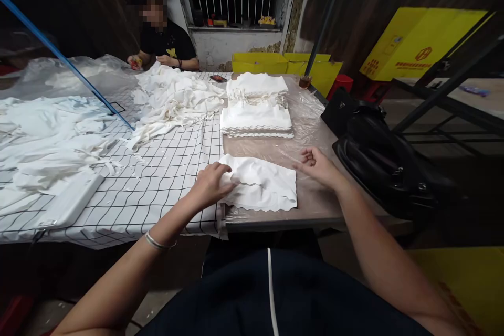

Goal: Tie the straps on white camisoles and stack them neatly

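Note:
A white fabric piece with a scalloped edge lies slightly wrinkled at the table's front. My left hand is over its left end, thumb and fingers apart, the fingertips at the cloth. Just beyond its right end, my right hand hovers with loosely curled fingers and nothing in them. Behind the piece stands a neat stack of similar white pieces, wavy edges facing me. Farther back is another white stack.
Loose white fabric heaps up on the checked tablecloth. A white flat device rests at left; a blue pole slants above. Black bags line the right edge. Across the table a person sits, hands raised. Yellow boxes stand behind.

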`<state>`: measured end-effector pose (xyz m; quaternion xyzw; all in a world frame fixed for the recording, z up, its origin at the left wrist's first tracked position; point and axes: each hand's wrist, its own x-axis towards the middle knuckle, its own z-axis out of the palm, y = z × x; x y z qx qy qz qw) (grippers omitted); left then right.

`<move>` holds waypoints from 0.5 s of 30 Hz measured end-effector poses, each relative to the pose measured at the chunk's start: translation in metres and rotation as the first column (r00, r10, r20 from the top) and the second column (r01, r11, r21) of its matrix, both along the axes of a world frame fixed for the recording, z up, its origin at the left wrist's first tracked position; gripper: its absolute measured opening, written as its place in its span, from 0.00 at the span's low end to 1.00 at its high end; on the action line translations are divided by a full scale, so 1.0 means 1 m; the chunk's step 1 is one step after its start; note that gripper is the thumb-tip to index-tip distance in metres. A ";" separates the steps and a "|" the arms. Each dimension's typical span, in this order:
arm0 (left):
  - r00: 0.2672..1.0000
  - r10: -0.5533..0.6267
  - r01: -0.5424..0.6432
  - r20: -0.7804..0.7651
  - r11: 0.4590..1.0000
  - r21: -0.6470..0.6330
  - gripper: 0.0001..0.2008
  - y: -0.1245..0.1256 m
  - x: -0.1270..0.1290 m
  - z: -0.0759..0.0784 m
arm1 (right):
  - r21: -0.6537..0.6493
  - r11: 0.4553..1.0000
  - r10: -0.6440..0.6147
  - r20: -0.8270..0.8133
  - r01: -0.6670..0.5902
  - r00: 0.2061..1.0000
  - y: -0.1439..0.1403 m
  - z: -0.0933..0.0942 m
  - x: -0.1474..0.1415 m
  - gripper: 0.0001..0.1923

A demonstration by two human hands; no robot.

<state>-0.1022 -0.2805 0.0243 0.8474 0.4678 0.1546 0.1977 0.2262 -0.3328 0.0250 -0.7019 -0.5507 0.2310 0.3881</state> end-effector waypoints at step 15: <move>0.966 0.217 -0.173 -0.139 0.946 0.273 0.15 0.012 -0.012 0.017 | 0.015 0.974 -0.226 0.194 0.228 0.955 -0.061 -0.024 -0.027 0.03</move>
